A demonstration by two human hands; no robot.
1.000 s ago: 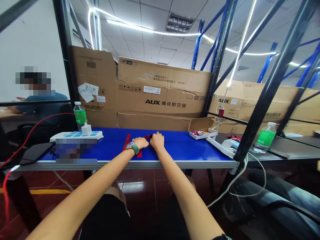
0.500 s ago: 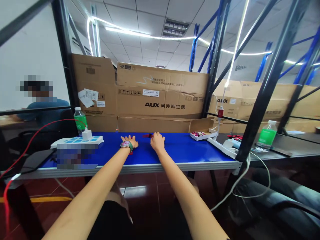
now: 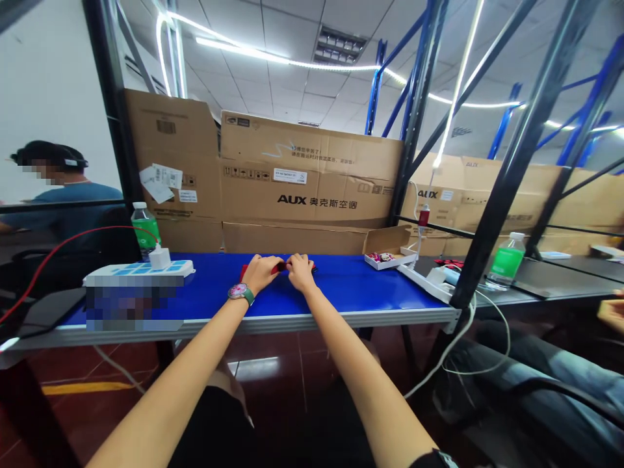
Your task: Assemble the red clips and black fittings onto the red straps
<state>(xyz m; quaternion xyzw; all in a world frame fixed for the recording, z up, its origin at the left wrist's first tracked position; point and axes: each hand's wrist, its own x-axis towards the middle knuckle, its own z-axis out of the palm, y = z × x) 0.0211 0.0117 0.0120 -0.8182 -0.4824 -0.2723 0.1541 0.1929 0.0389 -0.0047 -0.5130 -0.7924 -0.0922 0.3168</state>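
Observation:
Both of my hands rest on the blue table [image 3: 341,292] near its middle. My left hand [image 3: 262,272], with a green-strapped watch on its wrist, and my right hand [image 3: 299,270] are closed in a pinch on a small red piece [image 3: 281,266] held between them. A bit of red strip [image 3: 243,271] shows on the table just left of my left hand. The shape of the red piece is mostly hidden by my fingers.
A white power strip [image 3: 141,268] with a plugged charger and a green-labelled bottle [image 3: 144,229] stand at the left. An open small box [image 3: 390,250] sits at the right, with another bottle [image 3: 506,260] beyond. Cardboard boxes [image 3: 312,188] line the back. A person [image 3: 63,195] sits far left; another person's hand [image 3: 613,312] shows at right.
My left hand lay flat on the table to the left half a second ago; it has moved right and closed on the red piece beside my right hand. The view has shifted slightly.

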